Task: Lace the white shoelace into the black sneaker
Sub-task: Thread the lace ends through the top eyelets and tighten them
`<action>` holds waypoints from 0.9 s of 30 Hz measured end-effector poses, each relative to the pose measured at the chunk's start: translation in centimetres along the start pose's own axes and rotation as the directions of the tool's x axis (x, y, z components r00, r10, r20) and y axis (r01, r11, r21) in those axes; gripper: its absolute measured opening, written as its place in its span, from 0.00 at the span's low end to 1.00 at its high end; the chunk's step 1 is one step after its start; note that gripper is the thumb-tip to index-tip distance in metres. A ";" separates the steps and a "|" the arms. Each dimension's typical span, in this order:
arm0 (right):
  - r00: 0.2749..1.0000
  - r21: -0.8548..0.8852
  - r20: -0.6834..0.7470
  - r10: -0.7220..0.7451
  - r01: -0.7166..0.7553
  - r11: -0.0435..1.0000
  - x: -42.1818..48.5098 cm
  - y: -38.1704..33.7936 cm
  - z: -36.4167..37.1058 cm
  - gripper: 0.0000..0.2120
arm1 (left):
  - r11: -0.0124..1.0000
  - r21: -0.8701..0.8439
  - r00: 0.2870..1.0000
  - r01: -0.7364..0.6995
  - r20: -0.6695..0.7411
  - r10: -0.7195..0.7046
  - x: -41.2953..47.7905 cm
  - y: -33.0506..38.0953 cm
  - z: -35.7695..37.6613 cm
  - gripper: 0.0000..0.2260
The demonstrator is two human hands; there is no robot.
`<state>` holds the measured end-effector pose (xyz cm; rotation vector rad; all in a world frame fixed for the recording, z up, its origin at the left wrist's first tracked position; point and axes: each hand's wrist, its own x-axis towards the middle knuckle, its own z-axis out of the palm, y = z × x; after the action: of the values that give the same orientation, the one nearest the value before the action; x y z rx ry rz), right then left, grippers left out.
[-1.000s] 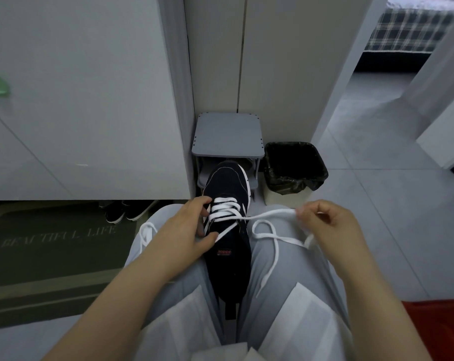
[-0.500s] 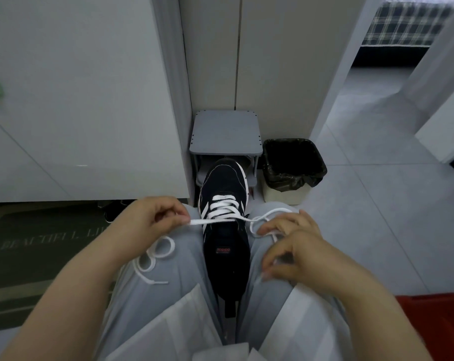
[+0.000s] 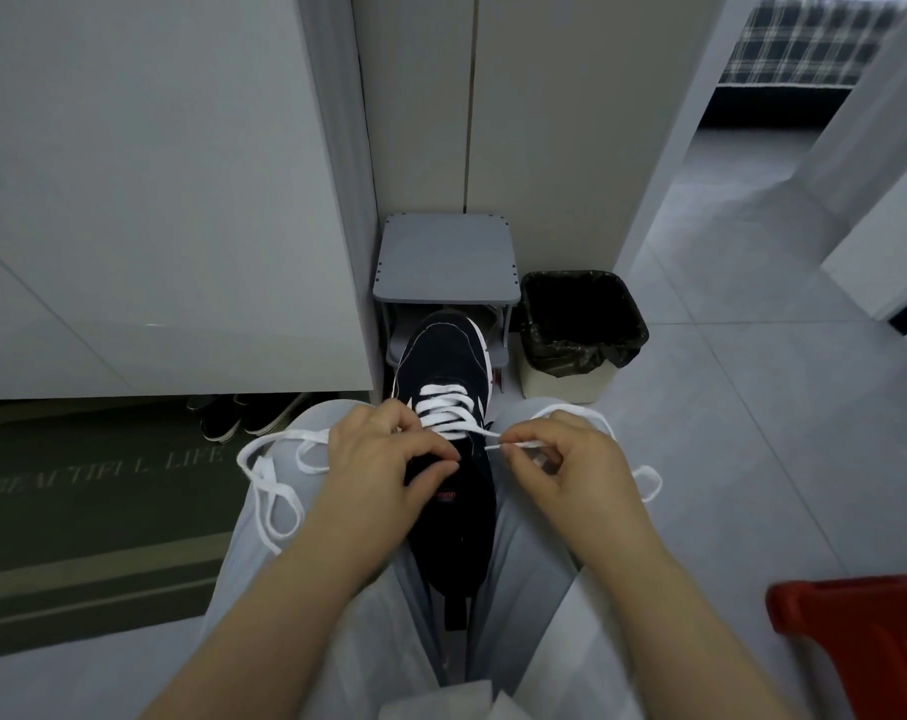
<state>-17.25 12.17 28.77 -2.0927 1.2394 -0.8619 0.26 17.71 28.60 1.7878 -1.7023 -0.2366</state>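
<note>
White shoelace (image 3: 443, 407) criss-crosses the lower eyelets of black sneaker (image 3: 443, 356), wedged btwn your thighs (image 3: 264, 553), toe away. Your L hand (image 3: 383, 465) grips its left edge; R hand (image 3: 570, 470) pinches the lace tip.

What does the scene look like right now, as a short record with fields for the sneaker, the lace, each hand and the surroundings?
Sneaker: black, wedged between the legs, toe pointing away.
Lace: white, crossed through the front eyelets, loose loops over both legs.
Left hand: grips the sneaker beside the tongue.
Right hand: pinches the lace tip.
Behind: grey stool, lined bin.
</note>
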 end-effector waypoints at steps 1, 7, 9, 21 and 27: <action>1.000 0.004 -0.010 -0.013 0.013 1.000 0.0 0.1 0.0 0.05 | 1.000 0.004 1.000 0.015 -0.016 -0.015 -0.1 0.0 0.4 0.04; 0.997 -0.030 -0.007 -0.079 0.078 0.996 0.1 0.3 0.4 0.05 | 0.998 0.049 0.997 0.029 -0.066 -0.026 -0.1 0.2 1.4 0.06; 0.997 -0.036 0.000 -0.080 0.080 0.996 0.1 0.3 0.5 0.05 | 0.998 0.056 0.997 0.026 -0.074 -0.021 -0.1 0.2 1.6 0.07; 0.999 0.007 -0.019 -0.031 0.031 1.000 0.4 0.2 1.4 0.07 | 0.995 0.096 0.989 0.023 -0.145 -0.008 -0.1 0.4 2.7 0.07; 0.989 -0.023 -0.145 0.011 -0.014 1.000 0.5 -0.1 0.9 0.12 | 0.991 0.129 0.992 0.035 -0.121 -0.019 -0.5 0.5 2.3 0.02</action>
<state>-16.35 11.88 28.36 -2.0696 1.3422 -1.0128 -1.49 17.41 26.96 1.8809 -1.6425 -0.0290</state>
